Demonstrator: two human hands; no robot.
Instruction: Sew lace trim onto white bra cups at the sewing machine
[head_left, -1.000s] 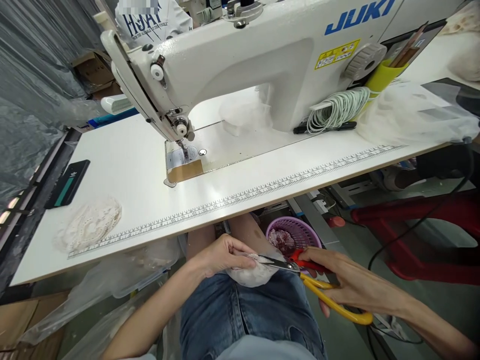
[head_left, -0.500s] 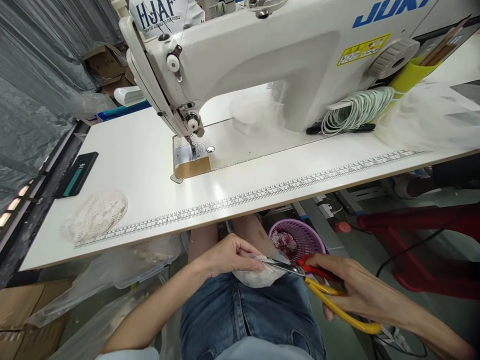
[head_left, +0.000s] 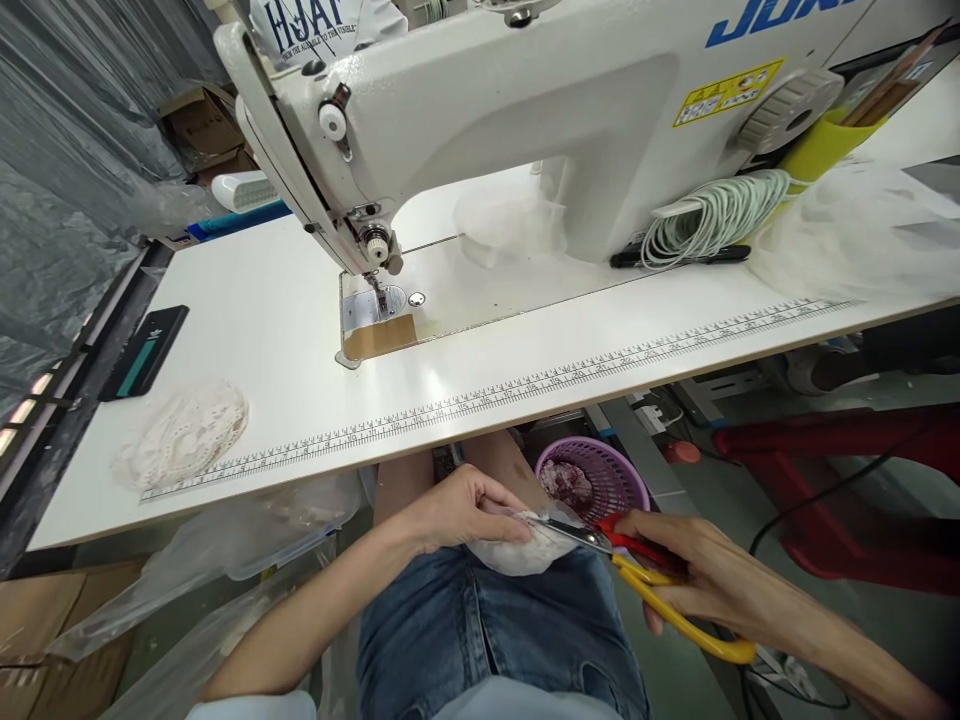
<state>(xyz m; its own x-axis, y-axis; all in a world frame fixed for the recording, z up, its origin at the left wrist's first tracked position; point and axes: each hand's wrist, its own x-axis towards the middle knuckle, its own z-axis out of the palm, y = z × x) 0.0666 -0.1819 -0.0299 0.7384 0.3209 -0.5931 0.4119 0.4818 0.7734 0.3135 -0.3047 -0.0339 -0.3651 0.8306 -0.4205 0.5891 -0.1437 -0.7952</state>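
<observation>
My left hand (head_left: 461, 510) is closed on a small white lace piece (head_left: 517, 548) that rests on my lap, over blue denim. My right hand (head_left: 697, 575) grips scissors (head_left: 645, 570) with one red and one yellow handle. Their steel blades point left and meet the edge of the lace piece, right beside my left fingertips. Both hands sit below the front edge of the white sewing table (head_left: 247, 330).
A white JUKI sewing machine (head_left: 525, 110) stands on the table, with a ruler strip (head_left: 525, 385) along the front edge. A lace roll (head_left: 184, 432) and a dark phone (head_left: 142, 352) lie at left. A purple basket (head_left: 592, 478) sits on the floor, red stool legs (head_left: 825, 480) at right. Another person's printed shirt (head_left: 315, 20) shows behind the machine.
The view has shifted slightly; both hands stay on my lap, with the scissors still at the lace piece.
</observation>
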